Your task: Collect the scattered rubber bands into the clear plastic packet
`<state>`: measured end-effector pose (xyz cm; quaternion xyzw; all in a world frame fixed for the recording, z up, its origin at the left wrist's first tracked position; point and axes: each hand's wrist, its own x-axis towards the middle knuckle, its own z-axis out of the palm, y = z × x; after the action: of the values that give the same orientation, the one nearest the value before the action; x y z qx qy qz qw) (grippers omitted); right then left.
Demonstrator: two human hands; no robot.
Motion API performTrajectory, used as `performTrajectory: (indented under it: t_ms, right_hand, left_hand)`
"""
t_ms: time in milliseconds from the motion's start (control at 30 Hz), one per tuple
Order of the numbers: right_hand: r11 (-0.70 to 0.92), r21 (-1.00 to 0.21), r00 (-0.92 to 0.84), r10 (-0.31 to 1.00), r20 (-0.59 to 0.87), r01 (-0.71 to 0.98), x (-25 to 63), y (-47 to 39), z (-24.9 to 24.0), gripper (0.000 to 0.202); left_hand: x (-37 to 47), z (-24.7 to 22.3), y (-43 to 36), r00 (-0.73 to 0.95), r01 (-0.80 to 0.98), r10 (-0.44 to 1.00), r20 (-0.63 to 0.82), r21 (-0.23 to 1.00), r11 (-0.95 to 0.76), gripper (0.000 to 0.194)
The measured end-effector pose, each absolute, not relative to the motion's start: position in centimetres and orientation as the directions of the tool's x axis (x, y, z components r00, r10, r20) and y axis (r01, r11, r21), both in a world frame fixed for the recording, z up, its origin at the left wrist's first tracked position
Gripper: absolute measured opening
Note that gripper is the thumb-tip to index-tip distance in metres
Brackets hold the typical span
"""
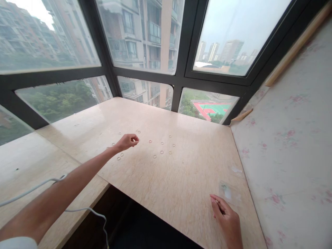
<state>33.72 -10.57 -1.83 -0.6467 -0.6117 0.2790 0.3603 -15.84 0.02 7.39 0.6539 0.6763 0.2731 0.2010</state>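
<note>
My left hand [127, 141] reaches far across the counter with thumb and forefinger pinched together. A thin pale ring [139, 140] shows at its fingertips. Small thin rings lie scattered around it: a red ring [150, 141] just to its right, several dark ones such as this ring [162, 152] further right, and a pair with this ring [118, 158] below the wrist. My right hand [226, 216] is over the near right part of the counter, fingers curled and tips pressed together; anything inside is hidden. Beside it lies a clear plastic bag [225, 190].
The pale marble-patterned counter [192, 193] has a front edge above a dark gap [145, 221]. A white cable [33, 188] runs by my left arm. Dark-framed windows [178, 65] close off the back, and a flowered wall [290, 155] stands on the right.
</note>
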Motion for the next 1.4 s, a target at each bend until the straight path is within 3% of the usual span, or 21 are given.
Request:
performTrajectory:
  t_ms: [333,767,867,1033,1233,1400]
  right_hand:
    - [0.08,-0.815,0.058,0.989,0.138,0.574,33.3,-10.5,-1.1,0.04]
    - [0.102,-0.769,0.069,0.98,0.187,0.631,32.8,-10.2,-0.2,0.028]
    - [0.094,-0.771,0.076,0.981,0.181,0.63,32.7,-10.1,-0.3,0.026]
    - [0.086,-0.789,0.091,0.98,0.177,0.608,32.7,-10.1,-0.4,0.025]
    - [0.085,-0.787,0.096,0.979,0.18,0.612,32.7,-10.1,-0.4,0.026]
    - [0.081,-0.775,0.095,0.979,0.18,0.626,32.7,-10.0,-0.4,0.027]
  left_hand:
    - [-4.2,8.2,1.5,0.153,0.446,0.986,0.067,0.886,-0.129,0.025]
    - [14.7,5.2,3.3,0.4,0.266,0.913,0.081,0.943,-0.201,0.022]
    - [18.4,4.1,3.0,0.486,0.265,0.86,0.154,0.912,-0.313,0.016]
    - [21.5,3.2,2.7,0.596,0.381,0.761,0.255,0.744,-0.548,0.01]
    - [22.3,2.4,3.0,0.66,0.475,0.724,0.198,0.636,-0.608,0.014]
    - [22.4,1.8,2.9,0.678,0.483,0.713,0.181,0.622,-0.617,0.017]
